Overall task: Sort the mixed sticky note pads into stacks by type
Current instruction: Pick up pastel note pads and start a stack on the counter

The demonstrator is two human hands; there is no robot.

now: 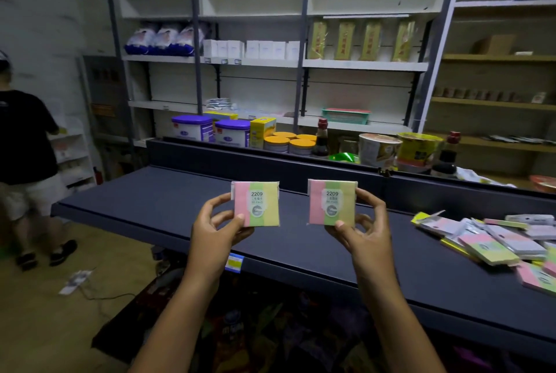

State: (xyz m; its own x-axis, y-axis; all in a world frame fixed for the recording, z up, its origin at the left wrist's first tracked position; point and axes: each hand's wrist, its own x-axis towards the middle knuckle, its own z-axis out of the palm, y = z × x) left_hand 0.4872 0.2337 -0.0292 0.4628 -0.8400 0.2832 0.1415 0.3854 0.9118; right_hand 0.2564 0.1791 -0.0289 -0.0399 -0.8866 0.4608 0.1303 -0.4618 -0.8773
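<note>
The left hand (215, 229) holds a sticky note pad (256, 204) upright above the dark worktop (156, 201), its printed face toward the camera. The thumb presses the pad's lower front near the bottom edge, and the other fingers (217, 201) curl round its left side and behind it. The right hand (362, 229) holds a second pad (332, 203) of the same kind, striped pink, green and yellow with a "2209" label. Here the thumb lies on the lower front edge and the fingers wrap the right side and back. The two pads are level with each other, side by side and apart, neither touching the worktop. At the worktop's right edge lies a loose heap of mixed pads (493, 240), some striped, some pale grey, overlapping at odd angles. Behind the worktop stand tubs with purple lids (210, 127) and shelves (270, 62) of packaged goods. A person in a black shirt (21, 143) stands at far left.
</note>
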